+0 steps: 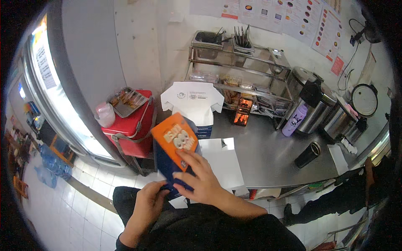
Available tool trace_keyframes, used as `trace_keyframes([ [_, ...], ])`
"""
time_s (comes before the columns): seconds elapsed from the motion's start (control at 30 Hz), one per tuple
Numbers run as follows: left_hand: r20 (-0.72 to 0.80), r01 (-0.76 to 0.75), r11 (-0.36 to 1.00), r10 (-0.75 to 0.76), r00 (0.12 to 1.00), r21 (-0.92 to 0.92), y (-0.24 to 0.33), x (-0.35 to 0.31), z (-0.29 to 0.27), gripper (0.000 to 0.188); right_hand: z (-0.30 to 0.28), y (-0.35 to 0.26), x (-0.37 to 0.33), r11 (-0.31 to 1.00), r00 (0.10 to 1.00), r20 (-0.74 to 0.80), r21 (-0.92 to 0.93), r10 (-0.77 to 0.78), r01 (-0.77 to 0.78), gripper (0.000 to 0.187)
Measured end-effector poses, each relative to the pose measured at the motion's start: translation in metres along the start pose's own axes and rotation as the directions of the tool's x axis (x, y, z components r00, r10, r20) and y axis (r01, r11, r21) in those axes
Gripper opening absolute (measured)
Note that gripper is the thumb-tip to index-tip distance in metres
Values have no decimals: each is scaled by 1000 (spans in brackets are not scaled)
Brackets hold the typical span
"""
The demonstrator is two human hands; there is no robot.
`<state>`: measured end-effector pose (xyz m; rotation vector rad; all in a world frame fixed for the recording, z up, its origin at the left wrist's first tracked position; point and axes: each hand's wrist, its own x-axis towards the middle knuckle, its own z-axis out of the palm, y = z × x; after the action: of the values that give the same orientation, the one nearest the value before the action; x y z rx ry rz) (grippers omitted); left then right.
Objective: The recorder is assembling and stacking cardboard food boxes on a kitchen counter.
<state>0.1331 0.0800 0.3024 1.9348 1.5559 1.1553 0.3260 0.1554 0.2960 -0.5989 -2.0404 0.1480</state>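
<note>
In front of my body is a cardboard box with an orange panel point(167, 131) and dark navy sides. My left hand point(150, 200) pinches its lower navy corner, fingers closed. My right hand point(200, 178) grips the box from the right, fingers bent over the orange panel and the navy side. What the box's far side looks like is hidden. Just beyond it, a white unfolded box lid point(191, 96) stands up above a stack of navy cartons point(204, 132). A white cardboard sheet point(222, 165) lies on the steel table, right beside my right hand.
The steel table point(268, 157) carries a propped phone point(243, 112), a purple bottle point(295, 120), a black tumbler point(308, 154) and large metal urns point(315, 102). A wire rack point(238, 69) stands behind. Left are a red cooler point(133, 125) and a lit fridge point(67, 96). Someone's dark-clothed leg point(322, 205) shows at right.
</note>
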Motion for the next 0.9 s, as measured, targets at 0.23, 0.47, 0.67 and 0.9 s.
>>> trace_keyframes([
  [0.23,56,57,998,-58,997,14,4,-3,-3,27,0,4,1,995,968,249,90,27,-51,25],
  [0.47,70,-216,976,213,974,32,-5,3,-12,22,-6,19,-2,706,868,-66,614,493,-354,59],
  [0.67,28,-190,900,195,980,392,-24,15,-12,20,-15,19,4,529,890,216,738,402,-418,64],
  [0.9,-156,-58,816,180,971,575,-38,18,-30,66,-4,2,9,876,994,102,474,46,-89,62],
])
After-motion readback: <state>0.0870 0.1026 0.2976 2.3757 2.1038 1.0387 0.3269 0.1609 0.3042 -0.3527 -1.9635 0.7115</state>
